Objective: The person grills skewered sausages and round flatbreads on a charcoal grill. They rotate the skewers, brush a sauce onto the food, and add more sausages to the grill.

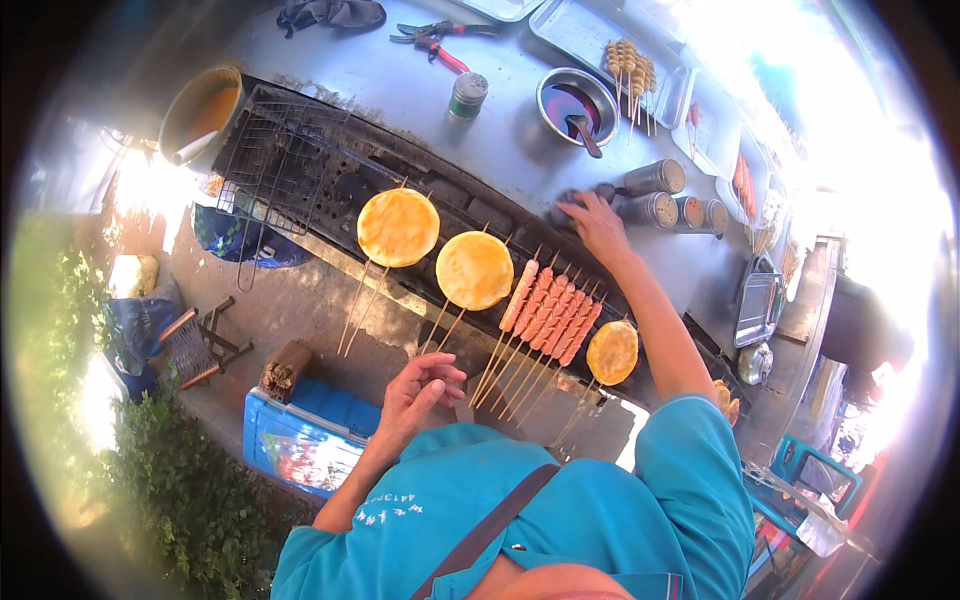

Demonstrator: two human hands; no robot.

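My right hand (596,229) reaches across the charcoal grill to the steel counter, its fingers at a blurred dark object (564,211); whether they grip it is unclear. In front of my body, near the skewer handles, my left hand (421,390) hovers with loosely curled fingers and nothing visible in it. Several scored pink sausages (551,309) on wooden sticks lie side by side over the grill (457,191). To their left are two round flatbreads, one farther left (398,227) and one nearer (475,270), each on two sticks. A smaller browned flatbread (613,352) is at their right.
Shaker jars (654,178) stand beyond my right hand. A steel bowl of dark sauce (577,105) holds a spoon. Red-handled pliers (444,41) and trays (581,37) sit farther back. A wire rack (277,161) covers the grill's left end, beside a pot (201,112). Below is a blue box (307,435).
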